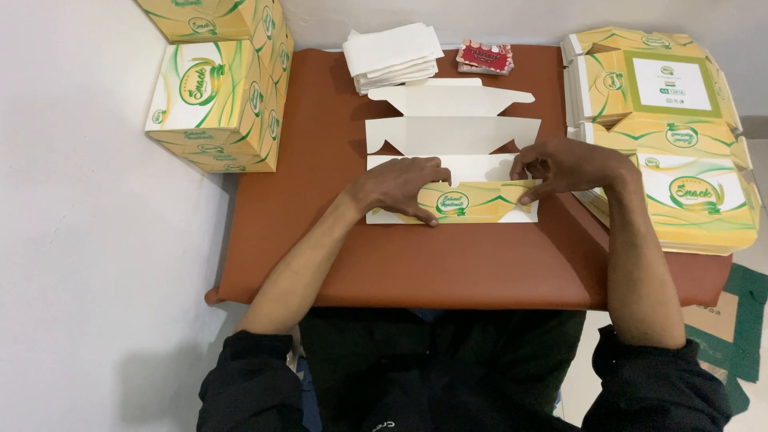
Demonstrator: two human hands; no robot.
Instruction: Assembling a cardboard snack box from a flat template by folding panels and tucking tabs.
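Note:
A flat white cardboard box blank point(453, 132) lies unfolded on the brown table point(416, 264), its near flap printed yellow and green and folded up toward me. My left hand point(398, 186) presses on the left part of that printed flap, fingers curled over its top edge. My right hand point(564, 166) pinches the flap's right end between thumb and fingers. Both forearms reach in from the bottom, sleeves dark.
Folded yellow-and-green boxes point(220, 88) are stacked at the far left. A pile of flat printed blanks point(672, 136) fills the right side of the table. White folded papers point(394, 54) and a small red packet point(485, 58) lie at the back.

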